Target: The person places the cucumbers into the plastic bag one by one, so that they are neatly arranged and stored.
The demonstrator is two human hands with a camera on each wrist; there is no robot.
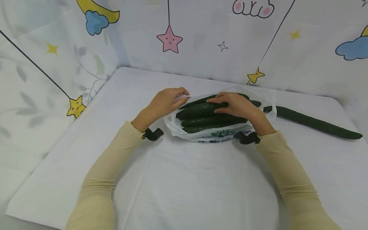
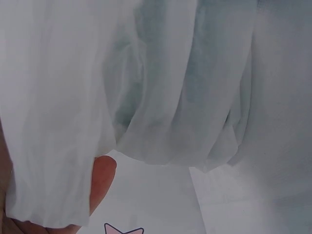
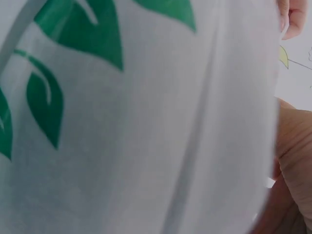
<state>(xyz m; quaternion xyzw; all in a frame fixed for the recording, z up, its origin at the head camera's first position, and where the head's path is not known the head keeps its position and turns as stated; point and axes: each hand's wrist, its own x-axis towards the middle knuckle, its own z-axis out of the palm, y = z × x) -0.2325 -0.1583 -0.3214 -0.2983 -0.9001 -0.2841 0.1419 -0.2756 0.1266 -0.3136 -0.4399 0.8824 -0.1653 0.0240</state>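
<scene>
A white plastic bag (image 1: 172, 127) with green and blue print lies on its side, its mouth spread toward the left. Several long dark green cucumbers (image 1: 198, 122) lie side by side in it. My left hand (image 1: 165, 102) pinches the bag's upper edge between thumb and fingers; in the left wrist view the thin plastic (image 2: 53, 122) hangs over that hand, hiding most of it. Reaching into the bag, my right hand (image 1: 235, 103) grips one cucumber (image 1: 195, 110) near its middle, thumb on the near side and fingers on the far side. Printed plastic (image 3: 146, 122) fills most of the right wrist view.
One more long cucumber (image 1: 319, 123) lies on the white table (image 1: 195, 182) to the right, its left end against the bag. Behind the table hangs a pale cloth (image 1: 201, 60) printed with stars and clouds. Dark wrist mounts (image 1: 153, 134) sit under both wrists.
</scene>
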